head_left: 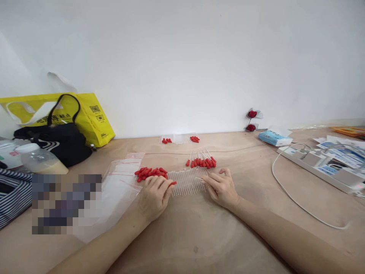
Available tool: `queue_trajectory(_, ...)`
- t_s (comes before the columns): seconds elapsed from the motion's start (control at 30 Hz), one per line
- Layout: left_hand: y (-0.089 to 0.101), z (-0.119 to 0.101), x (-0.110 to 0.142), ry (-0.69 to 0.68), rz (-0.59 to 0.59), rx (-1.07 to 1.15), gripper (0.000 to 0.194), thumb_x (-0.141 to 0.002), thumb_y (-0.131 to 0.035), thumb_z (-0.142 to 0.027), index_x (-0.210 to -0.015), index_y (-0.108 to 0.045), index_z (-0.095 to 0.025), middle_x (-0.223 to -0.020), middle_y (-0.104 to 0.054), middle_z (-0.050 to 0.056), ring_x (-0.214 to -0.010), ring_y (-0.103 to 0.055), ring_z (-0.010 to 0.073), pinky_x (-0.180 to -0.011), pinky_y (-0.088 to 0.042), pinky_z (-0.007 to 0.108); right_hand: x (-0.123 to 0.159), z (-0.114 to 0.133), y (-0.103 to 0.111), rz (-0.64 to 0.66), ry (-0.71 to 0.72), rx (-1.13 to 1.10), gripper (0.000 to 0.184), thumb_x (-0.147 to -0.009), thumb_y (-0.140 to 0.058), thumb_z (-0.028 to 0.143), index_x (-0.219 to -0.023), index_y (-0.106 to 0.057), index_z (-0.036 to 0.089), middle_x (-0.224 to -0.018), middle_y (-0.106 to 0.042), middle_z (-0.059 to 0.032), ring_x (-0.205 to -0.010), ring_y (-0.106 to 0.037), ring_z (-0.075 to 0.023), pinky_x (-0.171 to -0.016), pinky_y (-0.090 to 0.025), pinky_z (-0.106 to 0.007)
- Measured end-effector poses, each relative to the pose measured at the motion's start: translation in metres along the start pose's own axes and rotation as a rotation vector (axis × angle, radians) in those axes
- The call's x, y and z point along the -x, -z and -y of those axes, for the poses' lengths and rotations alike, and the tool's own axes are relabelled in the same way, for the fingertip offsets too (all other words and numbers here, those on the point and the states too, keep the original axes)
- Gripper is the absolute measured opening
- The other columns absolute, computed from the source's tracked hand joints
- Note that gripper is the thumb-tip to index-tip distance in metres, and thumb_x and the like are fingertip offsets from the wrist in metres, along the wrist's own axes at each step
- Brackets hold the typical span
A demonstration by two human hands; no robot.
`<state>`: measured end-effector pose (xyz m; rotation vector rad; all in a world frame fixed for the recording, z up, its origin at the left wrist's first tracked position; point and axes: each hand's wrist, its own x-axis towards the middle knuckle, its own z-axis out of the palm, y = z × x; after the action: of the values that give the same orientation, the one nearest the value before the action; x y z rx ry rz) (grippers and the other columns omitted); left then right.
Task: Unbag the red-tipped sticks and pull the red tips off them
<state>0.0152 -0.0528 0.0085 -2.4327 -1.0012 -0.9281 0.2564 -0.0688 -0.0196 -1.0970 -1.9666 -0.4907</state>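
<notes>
A row of clear plastic droppers with red bulbs (151, 173) lies across the wooden table (199, 236), their clear stems (186, 182) side by side. My left hand (154, 198) rests curled at the red-bulb end, its fingertips pinching one red bulb. At the stems' other end my right hand (221, 187) pinches the tip of a clear stem. A second bunch of red-bulbed droppers (202, 161) lies just behind. Two small bags of red pieces (179, 139) sit near the wall.
Clear zip bags (119, 179) lie left of my hands. A black handbag (61, 142), a yellow bag (91, 114) and a bottle (40, 160) stand at the left. At the right are a tissue pack (273, 137), a power strip (316, 165) with white cable (288, 194), and red roses (251, 120).
</notes>
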Motion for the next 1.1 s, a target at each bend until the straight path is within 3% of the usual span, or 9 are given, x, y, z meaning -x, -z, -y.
queue_trajectory(0.2,0.010,0.040,-0.014,0.433,0.084,-0.091,0.030,-0.086,-0.028,-0.027,-0.100,-0.054,-0.020,-0.089,-0.060,0.006,-0.089,-0.053,0.0225,-0.077,-0.034,0.037,-0.004,-0.002,-0.013,0.156,-0.166,-0.012,0.032,-0.083,-0.035,0.012,-0.108,-0.055,0.012,-0.079,-0.059,-0.0062,-0.072,-0.051,-0.0137,-0.066,-0.030,-0.028)
queue_trajectory(0.3,0.012,0.059,-0.017,0.593,0.145,-0.109,0.027,-0.082,-0.036,-0.031,-0.101,-0.050,-0.020,-0.091,-0.063,0.005,-0.090,-0.055,0.0226,-0.081,-0.031,0.038,-0.004,-0.004,-0.020,0.196,-0.210,-0.013,0.032,-0.082,-0.035,0.010,-0.106,-0.056,0.013,-0.081,-0.058,-0.0070,-0.075,-0.051,-0.0149,-0.066,-0.032,-0.027)
queue_trajectory(0.37,0.011,0.066,-0.017,0.623,0.180,-0.127,0.023,-0.079,-0.042,-0.035,-0.093,-0.052,-0.020,-0.085,-0.064,0.004,-0.086,-0.056,0.0224,-0.081,-0.030,0.039,-0.005,-0.005,-0.022,0.203,-0.216,-0.020,0.028,-0.082,-0.036,0.011,-0.099,-0.058,0.014,-0.081,-0.059,-0.0066,-0.076,-0.052,-0.0150,-0.066,-0.032,-0.026)
queue_trajectory(0.53,0.006,0.067,-0.014,0.536,0.197,-0.159,0.024,-0.079,-0.043,-0.041,-0.077,-0.055,-0.021,-0.074,-0.064,0.002,-0.081,-0.056,0.0229,-0.077,-0.029,0.039,-0.010,-0.002,-0.022,0.150,-0.239,0.048,0.018,-0.082,-0.040,0.015,-0.080,-0.058,0.016,-0.076,-0.061,-0.0031,-0.069,-0.054,-0.0126,-0.064,-0.027,-0.027)
queue_trajectory(0.67,0.006,0.067,-0.011,0.484,0.102,-0.155,0.026,-0.079,-0.045,-0.044,-0.080,-0.057,-0.021,-0.074,-0.064,0.003,-0.080,-0.056,0.0232,-0.074,-0.030,0.037,-0.014,0.006,-0.023,0.135,-0.260,0.193,0.018,-0.080,-0.044,0.018,-0.078,-0.062,0.020,-0.069,-0.061,-0.0007,-0.061,-0.052,-0.0117,-0.062,-0.020,-0.030)
queue_trajectory(0.87,0.004,0.051,-0.014,0.344,-0.057,-0.196,0.021,-0.080,-0.047,-0.036,-0.075,-0.059,-0.020,-0.068,-0.062,0.003,-0.073,-0.054,0.0206,-0.076,-0.030,0.037,-0.016,0.012,-0.026,0.242,-0.282,0.244,0.020,-0.075,-0.046,0.015,-0.078,-0.065,0.021,-0.070,-0.061,-0.0030,-0.061,-0.051,-0.0121,-0.060,-0.016,-0.030)
queue_trajectory(1.1,-0.027,0.018,-0.041,0.202,0.100,-0.102,0.017,-0.076,-0.052,-0.033,-0.071,-0.062,-0.021,-0.077,-0.063,0.004,-0.078,-0.051,0.0219,-0.075,-0.030,0.041,-0.018,0.006,-0.019,0.166,-0.430,0.103,0.021,-0.078,-0.043,0.019,-0.083,-0.064,0.021,-0.073,-0.067,-0.0011,-0.068,-0.057,-0.0133,-0.063,-0.018,-0.029)
